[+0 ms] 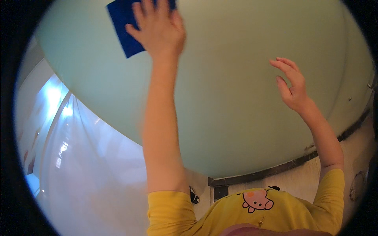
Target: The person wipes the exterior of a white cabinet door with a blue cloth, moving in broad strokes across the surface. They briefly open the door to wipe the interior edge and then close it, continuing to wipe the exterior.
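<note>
My left hand (161, 32) lies flat, fingers spread, on a dark blue cloth (124, 32), holding it against a pale green wall-like surface (230, 97). The cloth's lower left corner shows beyond the little finger; its top runs out of view. Over to the right, my right hand (292, 82) is raised in front of the same surface. Its thumb and fingers are apart and slightly curled, with nothing between them. Whether it touches the surface I cannot tell.
A dark skirting strip (265, 171) edges the green surface's bottom, above a pale floor (298, 177). At left is a glossy whitish sheet-like surface (97, 183) beside a bright light (54, 94). A small knob-like fitting (350, 98) and a metal piece (370, 85) sit at far right.
</note>
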Demonstrator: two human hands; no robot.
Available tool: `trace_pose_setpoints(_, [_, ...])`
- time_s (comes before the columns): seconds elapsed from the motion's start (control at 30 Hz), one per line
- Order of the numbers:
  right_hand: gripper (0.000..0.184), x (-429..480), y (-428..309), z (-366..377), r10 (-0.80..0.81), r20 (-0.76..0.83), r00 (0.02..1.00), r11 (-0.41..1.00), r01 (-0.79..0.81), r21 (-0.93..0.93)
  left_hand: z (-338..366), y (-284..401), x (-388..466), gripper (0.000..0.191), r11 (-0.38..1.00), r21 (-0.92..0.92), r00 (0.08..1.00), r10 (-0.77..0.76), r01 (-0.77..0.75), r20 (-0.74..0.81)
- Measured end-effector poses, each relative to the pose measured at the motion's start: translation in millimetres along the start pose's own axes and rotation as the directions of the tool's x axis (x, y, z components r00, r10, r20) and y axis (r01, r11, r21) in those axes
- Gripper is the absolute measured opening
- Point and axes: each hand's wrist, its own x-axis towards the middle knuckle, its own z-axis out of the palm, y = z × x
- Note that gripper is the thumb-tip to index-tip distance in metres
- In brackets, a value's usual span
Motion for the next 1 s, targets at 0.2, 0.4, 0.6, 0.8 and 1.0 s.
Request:
trace_pose_setpoints(0.2, [0.041,17,-9,-28,-0.142,0.095,0.985,0.99,0.143,-0.004,-27,153,-98,0.049,0.888,-0.427,0.916,0.304,-0.172,0.263])
trace_pose_setpoints(0.4, [0.042,25,-8,6,-0.286,0.319,0.904,0.945,0.32,-0.059,-46,199,-148,0.034,0.549,-0.835,0.803,0.515,-0.041,0.299])
trace_pose_setpoints(0.6, [0.049,56,31,10,-0.449,0.253,0.857,0.849,0.497,-0.179,-57,158,-129,0.036,0.496,-0.84,0.567,0.766,-0.222,0.303])
trace_pose_setpoints(0.8, [0.054,189,61,-46,-0.463,0.129,0.877,0.729,0.46,-0.508,-45,64,-8,0.052,0.898,-0.319,0.926,0.355,-0.302,0.125])
trace_pose_setpoints(1.0, [0.061,239,95,-116,-0.337,-0.032,0.941,0.705,0.229,-0.671,1,26,32,0.068,0.997,0.06,0.986,-0.053,0.044,0.161])
